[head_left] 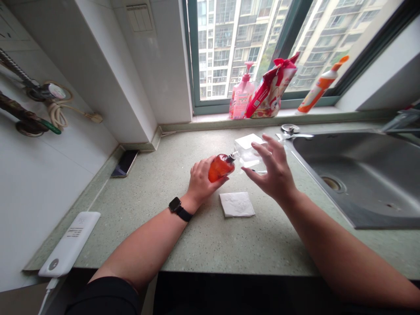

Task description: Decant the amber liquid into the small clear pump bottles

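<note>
One power bank (70, 245), near left corner. One watch (177, 205), left wrist. One tissue (237, 204), folded flat. Left hand (201, 177) grasping one orange bottle (217, 170), tilted, neck toward right hand (274, 170), whose fingers spread, released. One sink (367, 205), right. One phone (124, 163), left. One pale box (247, 141), beyond right hand. Sill (210, 118): one pump bottle (241, 99), one bag (271, 94), one squeeze bottle (316, 92).

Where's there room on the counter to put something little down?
There's a big bare patch of counter between the smartphone, the power bank and the left hand. Another runs from the folded tissue to the counter's front edge. It's crowded near the right hand, with the orange bottle, white-topped box and sink close around.
</note>
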Motion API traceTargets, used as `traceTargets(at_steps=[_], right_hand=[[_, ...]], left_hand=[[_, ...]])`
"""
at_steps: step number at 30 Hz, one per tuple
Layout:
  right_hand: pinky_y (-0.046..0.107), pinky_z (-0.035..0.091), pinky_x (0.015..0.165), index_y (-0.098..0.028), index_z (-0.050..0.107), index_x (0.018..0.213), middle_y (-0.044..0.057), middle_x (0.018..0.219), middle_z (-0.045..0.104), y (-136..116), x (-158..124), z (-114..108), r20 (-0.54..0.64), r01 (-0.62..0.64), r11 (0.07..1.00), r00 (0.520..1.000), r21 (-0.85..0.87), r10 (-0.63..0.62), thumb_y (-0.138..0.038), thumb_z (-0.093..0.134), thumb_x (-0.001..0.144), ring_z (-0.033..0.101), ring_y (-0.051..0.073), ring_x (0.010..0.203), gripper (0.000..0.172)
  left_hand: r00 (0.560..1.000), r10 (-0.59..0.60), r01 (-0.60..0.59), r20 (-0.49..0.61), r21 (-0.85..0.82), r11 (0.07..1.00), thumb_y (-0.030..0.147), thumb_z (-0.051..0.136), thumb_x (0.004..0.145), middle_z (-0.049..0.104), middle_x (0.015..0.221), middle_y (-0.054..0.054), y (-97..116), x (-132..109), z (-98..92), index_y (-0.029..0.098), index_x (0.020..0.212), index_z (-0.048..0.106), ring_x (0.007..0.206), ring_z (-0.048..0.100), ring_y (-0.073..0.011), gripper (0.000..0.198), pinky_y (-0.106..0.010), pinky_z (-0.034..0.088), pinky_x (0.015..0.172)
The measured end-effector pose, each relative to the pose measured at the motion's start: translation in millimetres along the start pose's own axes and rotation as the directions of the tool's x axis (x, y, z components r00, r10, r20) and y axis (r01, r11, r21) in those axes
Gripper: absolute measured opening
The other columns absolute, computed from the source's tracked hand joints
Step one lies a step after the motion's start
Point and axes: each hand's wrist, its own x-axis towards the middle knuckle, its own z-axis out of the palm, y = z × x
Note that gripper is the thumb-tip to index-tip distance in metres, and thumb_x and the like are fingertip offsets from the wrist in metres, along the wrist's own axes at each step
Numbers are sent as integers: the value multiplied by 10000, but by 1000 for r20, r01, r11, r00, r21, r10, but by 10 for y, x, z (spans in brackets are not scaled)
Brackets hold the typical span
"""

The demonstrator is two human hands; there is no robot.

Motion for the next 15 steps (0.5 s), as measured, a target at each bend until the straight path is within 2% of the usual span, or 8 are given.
traceTargets(at_steps=[15], right_hand=[[664, 597, 1085, -430, 356, 1670, 114, 1676, 405, 24, -12, 18, -3, 4, 1000, 1000, 27, -3, -290, 808, 902, 551, 427, 1439, 902]], left_hand=[[1000, 0, 0, 1, 9, 1000, 723, 680, 946, 672, 1439, -128, -1, 1, 4, 255, 1533, 477, 1243, 639, -316, 778, -510, 470, 1126]])
